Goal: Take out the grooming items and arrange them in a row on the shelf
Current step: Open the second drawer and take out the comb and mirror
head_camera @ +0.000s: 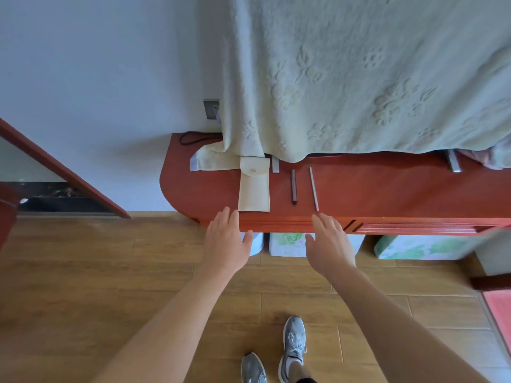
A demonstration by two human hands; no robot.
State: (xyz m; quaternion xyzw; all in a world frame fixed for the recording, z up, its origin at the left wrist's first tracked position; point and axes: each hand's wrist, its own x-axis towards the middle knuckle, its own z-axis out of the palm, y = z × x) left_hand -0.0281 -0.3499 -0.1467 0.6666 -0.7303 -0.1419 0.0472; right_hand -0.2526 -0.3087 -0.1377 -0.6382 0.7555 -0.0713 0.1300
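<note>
Red wooden shelf point(387, 189) against a white wall point(110, 78) carried a cream pouch point(253, 189), with a dark stick point(294, 186) and a pale thin stick point(314, 189) lying side by side, apart, to its right. Left grip point(228, 239) and right grip point(329, 241) hovered at its front edge, fingers straight, holding nothing.

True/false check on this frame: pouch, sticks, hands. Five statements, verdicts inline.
1. Both the left hand and the right hand are open, holding nothing. True.
2. The pouch lies on the floor. False: it lies on the red shelf.
3. A dark stick and a pale stick lie right of the pouch. True.
4. The two sticks cross each other. False: they lie apart, side by side.
5. The right hand grips the pale stick. False: its fingers are straight, gripping nothing.
</note>
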